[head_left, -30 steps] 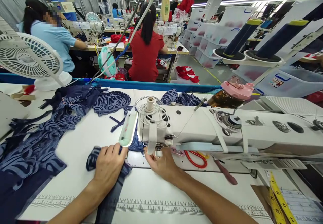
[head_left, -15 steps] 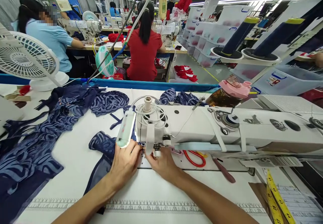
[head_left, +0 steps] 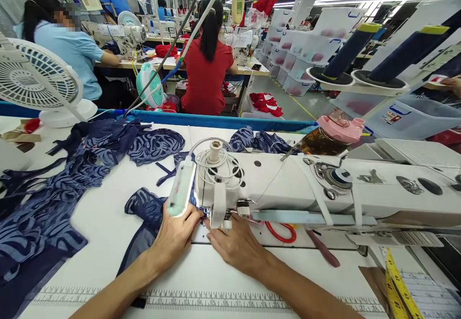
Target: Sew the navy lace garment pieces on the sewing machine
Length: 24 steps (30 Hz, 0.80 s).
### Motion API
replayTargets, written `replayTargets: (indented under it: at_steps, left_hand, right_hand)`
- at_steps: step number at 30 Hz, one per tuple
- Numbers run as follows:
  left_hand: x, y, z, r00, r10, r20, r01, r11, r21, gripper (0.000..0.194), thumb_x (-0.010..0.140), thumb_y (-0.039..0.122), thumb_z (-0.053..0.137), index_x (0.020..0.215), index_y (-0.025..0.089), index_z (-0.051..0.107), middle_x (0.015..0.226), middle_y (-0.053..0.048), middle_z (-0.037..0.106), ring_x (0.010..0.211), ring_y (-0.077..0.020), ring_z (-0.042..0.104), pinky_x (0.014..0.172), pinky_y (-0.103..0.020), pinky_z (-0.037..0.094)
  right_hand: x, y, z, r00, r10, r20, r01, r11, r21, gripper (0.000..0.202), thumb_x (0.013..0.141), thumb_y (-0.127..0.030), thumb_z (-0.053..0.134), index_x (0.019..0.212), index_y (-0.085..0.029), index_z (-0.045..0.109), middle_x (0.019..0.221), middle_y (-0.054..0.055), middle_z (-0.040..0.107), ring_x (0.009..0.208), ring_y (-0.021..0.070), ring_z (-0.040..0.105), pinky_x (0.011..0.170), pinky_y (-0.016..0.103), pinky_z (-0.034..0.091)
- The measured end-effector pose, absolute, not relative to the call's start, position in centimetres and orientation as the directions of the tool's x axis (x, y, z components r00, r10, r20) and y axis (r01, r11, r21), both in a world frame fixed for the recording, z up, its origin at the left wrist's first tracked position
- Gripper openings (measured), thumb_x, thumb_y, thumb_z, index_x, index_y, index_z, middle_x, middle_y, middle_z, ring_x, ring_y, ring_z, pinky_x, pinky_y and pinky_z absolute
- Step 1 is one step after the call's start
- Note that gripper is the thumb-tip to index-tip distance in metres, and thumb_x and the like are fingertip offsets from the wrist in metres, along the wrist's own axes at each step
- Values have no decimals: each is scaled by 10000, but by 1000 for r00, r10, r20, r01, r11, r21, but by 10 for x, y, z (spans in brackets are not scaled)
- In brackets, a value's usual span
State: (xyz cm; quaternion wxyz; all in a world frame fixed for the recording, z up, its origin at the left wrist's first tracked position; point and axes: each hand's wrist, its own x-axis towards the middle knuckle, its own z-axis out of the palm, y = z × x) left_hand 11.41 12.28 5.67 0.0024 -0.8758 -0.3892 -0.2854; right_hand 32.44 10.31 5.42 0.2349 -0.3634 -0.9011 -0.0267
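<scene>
My left hand [head_left: 176,232] is closed on the edge of a navy patterned garment [head_left: 146,208], just left of the needle area of a white sewing machine [head_left: 273,180]. The garment hangs down toward me over the white table, beside my left wrist. At the right of the needle, my right hand [head_left: 234,242] lies with its fingertips under the machine head; what they touch is hidden. A lit lamp [head_left: 179,189] on a coiled cord hangs above my left hand.
More navy pieces [head_left: 72,180] lie at the left. Red-handled scissors [head_left: 281,232], a dark red tool [head_left: 323,249] and a yellow tape measure [head_left: 396,285] are at the right. A white fan [head_left: 39,79] stands back left. People sit beyond the table.
The view has shifted slightly, moving the machine a little right and down. My right hand's fingers are a bit more spread; my left hand stays by the needle with the fabric.
</scene>
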Motion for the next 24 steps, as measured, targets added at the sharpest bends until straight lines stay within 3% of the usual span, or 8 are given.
replayTargets:
  at_steps: [6, 10, 13, 16, 19, 24]
  left_hand:
    - [112, 123, 62, 554, 696, 457, 681, -694, 234, 311, 853, 14, 429, 1027, 197, 612, 800, -14, 631, 791, -185, 575, 971, -526, 358]
    - [112, 124, 62, 613, 648, 452, 690, -718, 95, 335, 872, 25, 422, 1072, 198, 628, 916, -48, 668, 911, -210, 598, 1025, -552, 336]
    - [114, 124, 60, 635, 586, 504, 669, -743, 20, 279, 912, 44, 450, 1078, 175, 632, 975, -69, 688, 972, -226, 606, 1055, -541, 333]
    - [116, 122, 56, 623, 587, 517, 674, -738, 27, 245, 897, 46, 500, 1076, 152, 630, 898, -58, 684, 912, -222, 616, 1041, -534, 365]
    - [115, 122, 54, 612, 587, 530, 681, -732, 25, 251, 886, 51, 518, 1093, 144, 625, 883, -55, 674, 879, -217, 618, 1000, -521, 411]
    - [113, 130, 57, 618, 562, 550, 673, -740, -1, 222, 890, 53, 488, 1021, 163, 630, 907, -62, 671, 851, -224, 600, 875, -474, 484]
  right_hand:
    - [322, 100, 54, -615, 653, 442, 674, 726, -135, 303, 974, -205, 561, 1259, -105, 588, 805, 65, 668, 845, 250, 608, 806, 401, 438]
    - [321, 99, 52, -628, 634, 452, 645, 748, -154, 263, 973, -155, 531, 1218, -94, 605, 663, 15, 609, 749, 216, 603, 792, 380, 421]
    - [321, 98, 51, -605, 665, 439, 657, 728, -197, 244, 976, -153, 488, 1184, -126, 614, 785, 50, 657, 800, 217, 606, 825, 393, 417]
    - [322, 97, 52, -590, 671, 449, 656, 723, -217, 258, 983, -154, 456, 1189, -127, 609, 816, 62, 661, 816, 226, 597, 821, 405, 414]
    - [322, 96, 55, -594, 664, 454, 650, 729, -214, 277, 987, -158, 453, 1218, -114, 600, 783, 56, 646, 799, 234, 583, 804, 411, 421]
    - [320, 98, 55, -548, 702, 454, 696, 684, -217, 257, 958, -156, 486, 1163, -124, 636, 935, 110, 661, 901, 266, 577, 824, 415, 447]
